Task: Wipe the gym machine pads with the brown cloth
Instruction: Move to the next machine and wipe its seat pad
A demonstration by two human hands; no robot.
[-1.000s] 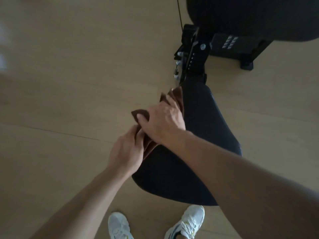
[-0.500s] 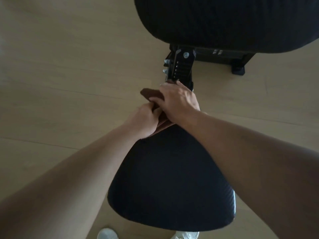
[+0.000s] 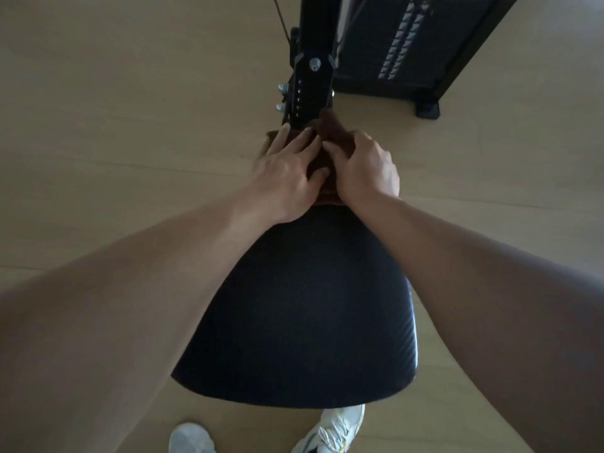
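A black textured seat pad [image 3: 304, 315] of the gym machine fills the middle of the view, narrow end away from me. The brown cloth [image 3: 330, 132] lies bunched over that narrow far end. My left hand [image 3: 287, 165] presses flat on the cloth's left part, fingers spread. My right hand [image 3: 366, 165] grips the cloth's right part with curled fingers. Most of the cloth is hidden under both hands.
Beyond the pad rises the black seat post [image 3: 310, 80] with adjustment holes and silver bolts. A black weight stack frame [image 3: 411, 47] stands at the top right. The floor [image 3: 114, 125] is light wood. My white shoes [image 3: 330, 429] show below the pad's near edge.
Both hands slid the cloth from the pad's left side to its narrow far end. My left hand went from gripping beside the cloth to pressing flat on it. The view shifted to centre the pad.
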